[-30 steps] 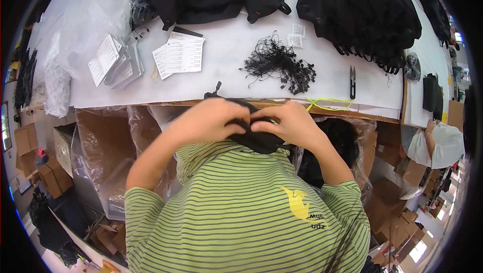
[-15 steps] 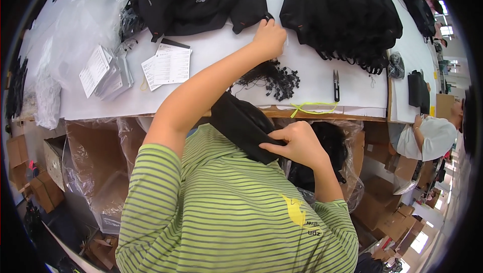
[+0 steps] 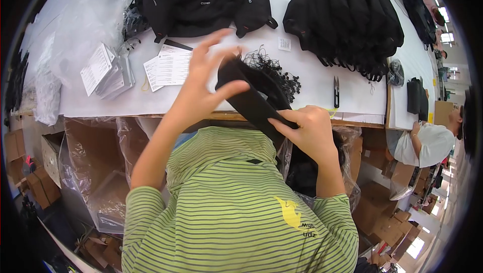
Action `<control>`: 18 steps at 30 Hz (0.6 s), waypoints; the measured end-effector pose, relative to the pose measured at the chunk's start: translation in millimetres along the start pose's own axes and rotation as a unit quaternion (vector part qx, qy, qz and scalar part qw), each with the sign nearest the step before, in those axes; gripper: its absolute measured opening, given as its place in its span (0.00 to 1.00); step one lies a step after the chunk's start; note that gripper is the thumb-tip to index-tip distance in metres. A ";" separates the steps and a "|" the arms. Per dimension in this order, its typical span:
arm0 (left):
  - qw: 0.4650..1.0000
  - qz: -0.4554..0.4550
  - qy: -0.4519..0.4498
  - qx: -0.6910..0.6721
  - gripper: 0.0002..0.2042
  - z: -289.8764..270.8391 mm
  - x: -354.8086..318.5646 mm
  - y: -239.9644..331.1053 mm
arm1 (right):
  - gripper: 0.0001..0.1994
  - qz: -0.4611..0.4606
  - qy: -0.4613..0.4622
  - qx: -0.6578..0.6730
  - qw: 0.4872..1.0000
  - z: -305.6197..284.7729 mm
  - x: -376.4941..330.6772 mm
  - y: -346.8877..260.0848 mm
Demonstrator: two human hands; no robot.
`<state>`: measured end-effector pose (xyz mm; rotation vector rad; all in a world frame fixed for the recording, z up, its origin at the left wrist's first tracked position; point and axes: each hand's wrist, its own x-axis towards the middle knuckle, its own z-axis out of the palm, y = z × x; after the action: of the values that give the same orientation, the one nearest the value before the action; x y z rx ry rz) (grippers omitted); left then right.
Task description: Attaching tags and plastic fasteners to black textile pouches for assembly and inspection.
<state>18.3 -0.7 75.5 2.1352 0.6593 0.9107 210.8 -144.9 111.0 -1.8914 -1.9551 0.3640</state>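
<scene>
My right hand (image 3: 307,129) pinches the near end of a long black fabric piece (image 3: 251,103), folded like a flat pouch, between thumb and fingers. The piece slants up to the left over the table's front edge. Beside its far end, my left hand (image 3: 209,74) is open with fingers spread, slightly blurred. Whether its fingertips touch the fabric I cannot tell. Behind the fabric lies a tangle of thin black cords with small black ends (image 3: 287,83). A small white label (image 3: 284,44) rests on the table beyond them.
Black bags (image 3: 201,4) lie at the back, with a stack of black bags (image 3: 347,21) to the right. White printed cards (image 3: 168,67), thread snips (image 3: 336,92) and clear plastic bags (image 3: 85,19) are on the table. Plastic-lined cartons (image 3: 95,162) stand below. Another person (image 3: 427,140) is at far right.
My left hand has drawn back from beside the black bags, uncovering the white label, and opened near the fabric. My right hand has raised the black fabric piece over the table edge.
</scene>
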 end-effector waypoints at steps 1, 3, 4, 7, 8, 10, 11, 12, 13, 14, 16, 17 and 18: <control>0.982 -0.105 0.108 -0.117 0.28 0.9 -7.9 -3.9 | 0.07 -0.007 0.046 0.005 0.999 2.7 4.4 -4.7; 0.925 -0.192 0.114 -0.306 0.31 8.6 -27.9 -10.4 | 0.07 -0.020 0.088 0.011 0.996 10.7 14.1 -15.7; 0.826 -0.269 0.112 -0.483 0.34 14.4 -38.9 -14.8 | 0.07 -0.031 0.114 0.037 0.992 15.8 19.6 -21.6; 0.696 -0.320 0.105 -0.635 0.26 23.1 -53.9 -12.8 | 0.07 -0.062 0.152 0.066 0.984 32.2 31.8 -39.4; 0.687 -0.333 0.140 -0.631 0.25 24.2 -50.4 -10.2 | 0.08 -0.078 0.169 0.064 0.980 36.9 35.7 -44.0; 0.668 -0.348 0.190 -0.629 0.23 16.4 -42.1 -3.8 | 0.08 -0.107 0.178 0.087 0.974 42.5 37.9 -52.0; 0.650 -0.362 0.229 -0.628 0.22 13.2 -37.6 -1.6 | 0.07 -0.036 0.210 0.203 0.956 46.9 33.1 -56.4; 0.650 -0.362 0.230 -0.628 0.22 12.1 -35.9 -0.9 | 0.06 0.037 0.237 0.316 0.918 52.0 29.6 -58.1; 0.652 -0.359 0.243 -0.622 0.21 11.2 -34.6 -0.6 | 0.05 0.062 0.251 0.361 0.896 61.7 26.9 -54.1; 0.653 -0.357 0.259 -0.616 0.20 10.8 -34.9 -0.8 | 0.05 0.062 0.249 0.363 0.896 66.2 27.2 -54.2; 0.664 -0.358 0.266 -0.600 0.18 8.6 -33.8 0.6 | 0.05 0.139 0.194 0.405 0.882 73.2 28.1 -54.8; 0.674 -0.359 0.270 -0.586 0.17 7.8 -33.9 1.2 | 0.05 0.172 0.143 0.430 0.874 76.7 25.6 -54.0; 0.673 -0.362 0.270 -0.586 0.17 5.6 -34.2 -0.7 | 0.05 0.175 0.142 0.430 0.874 78.9 25.7 -52.7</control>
<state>1.2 -25.6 58.5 0.3448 0.7775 1.0379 127.9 -115.5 67.1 -1.5368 -0.9718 0.8375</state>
